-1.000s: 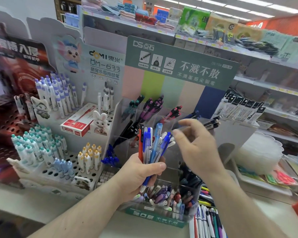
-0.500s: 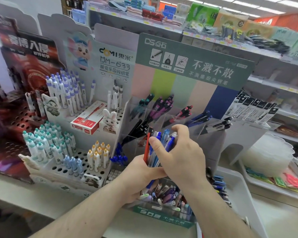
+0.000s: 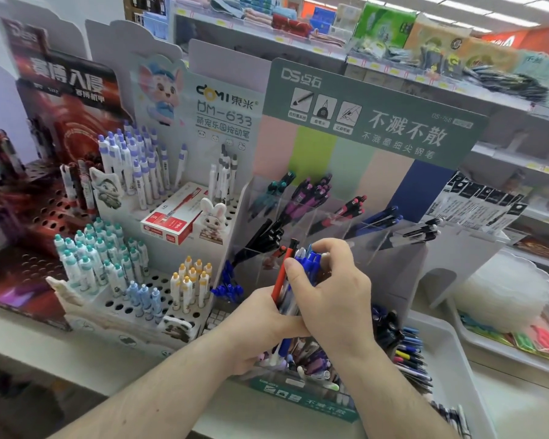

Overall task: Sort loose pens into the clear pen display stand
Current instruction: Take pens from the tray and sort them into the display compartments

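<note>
While hands (image 3: pixel 298 308) grip pens (image 3: pixel 305 261), sign (image 3: pixel 374 109) reads "DS".

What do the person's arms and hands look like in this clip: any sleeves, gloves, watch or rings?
Both forearms are bare up to the bottom edge of the frame, so no sleeves show. The left hand and the right hand wear no gloves. No watch, bracelet or ring shows on the visible sides of the wrists and fingers. No markings or tattoos show.
</note>
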A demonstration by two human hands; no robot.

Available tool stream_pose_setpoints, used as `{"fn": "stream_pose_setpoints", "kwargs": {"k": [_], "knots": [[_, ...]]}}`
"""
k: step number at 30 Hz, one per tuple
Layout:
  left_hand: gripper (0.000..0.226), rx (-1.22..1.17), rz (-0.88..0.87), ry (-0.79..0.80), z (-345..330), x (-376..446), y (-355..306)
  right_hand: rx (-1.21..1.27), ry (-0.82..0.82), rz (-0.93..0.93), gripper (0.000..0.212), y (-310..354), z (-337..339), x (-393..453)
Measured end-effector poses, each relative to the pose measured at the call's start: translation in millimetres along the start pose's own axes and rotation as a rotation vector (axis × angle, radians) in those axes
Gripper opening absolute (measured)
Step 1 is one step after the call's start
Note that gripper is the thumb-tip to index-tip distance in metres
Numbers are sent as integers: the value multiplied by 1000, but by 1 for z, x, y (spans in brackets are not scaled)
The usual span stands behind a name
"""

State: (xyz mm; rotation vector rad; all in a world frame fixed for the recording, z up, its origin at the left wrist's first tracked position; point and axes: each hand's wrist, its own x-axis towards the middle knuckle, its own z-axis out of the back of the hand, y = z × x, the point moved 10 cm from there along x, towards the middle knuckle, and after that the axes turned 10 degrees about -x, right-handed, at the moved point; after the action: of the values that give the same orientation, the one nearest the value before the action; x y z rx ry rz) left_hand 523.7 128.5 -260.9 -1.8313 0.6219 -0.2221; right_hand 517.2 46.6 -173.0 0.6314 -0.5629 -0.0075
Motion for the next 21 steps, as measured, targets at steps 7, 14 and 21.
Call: {"fn": "stream_pose_setpoints", "kwargs": {"k": [7, 14, 21], "knots": [[30, -79, 32, 55, 0, -3, 3, 171, 66, -74, 31, -9, -5, -1], [28, -244, 63, 126, -2, -7, 8, 218, 0, -91, 21, -13, 3, -4], [37, -307, 83, 126, 4, -4, 19, 333, 167, -243, 13, -24, -18, -8]]}}
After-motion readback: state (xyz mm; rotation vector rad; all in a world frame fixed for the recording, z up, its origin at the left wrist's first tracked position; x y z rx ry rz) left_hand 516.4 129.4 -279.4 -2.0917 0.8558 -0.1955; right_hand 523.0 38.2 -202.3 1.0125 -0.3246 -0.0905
